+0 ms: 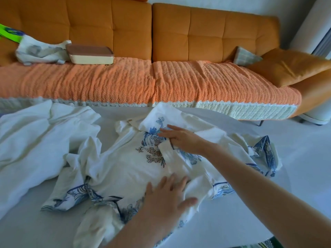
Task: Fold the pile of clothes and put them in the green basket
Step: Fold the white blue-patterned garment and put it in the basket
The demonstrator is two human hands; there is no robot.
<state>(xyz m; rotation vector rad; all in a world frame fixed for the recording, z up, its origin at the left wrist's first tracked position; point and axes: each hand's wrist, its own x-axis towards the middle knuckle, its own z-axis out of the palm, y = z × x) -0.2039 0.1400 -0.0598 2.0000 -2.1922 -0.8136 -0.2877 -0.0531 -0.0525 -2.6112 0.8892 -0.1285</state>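
Observation:
A white shirt with blue and brown floral print (125, 169) lies rumpled across the white table (295, 158). My left hand (166, 192) rests flat on its lower middle with fingers spread. My right hand (180, 138) lies on the printed chest area, fingers stretched to the left, and a strip of the fabric folds over where its thumb sits, so it seems to pinch that fold. A plain white garment (35, 140) lies bunched on the left of the table. A green edge (9, 34), perhaps the basket, shows at the far left on the sofa.
An orange sofa (161, 77) runs behind the table. On its left are a white and grey cloth (39, 52) and a flat box with a brown lid (89, 54). A checked cloth (245, 56) and an orange cushion (290, 67) lie at its right.

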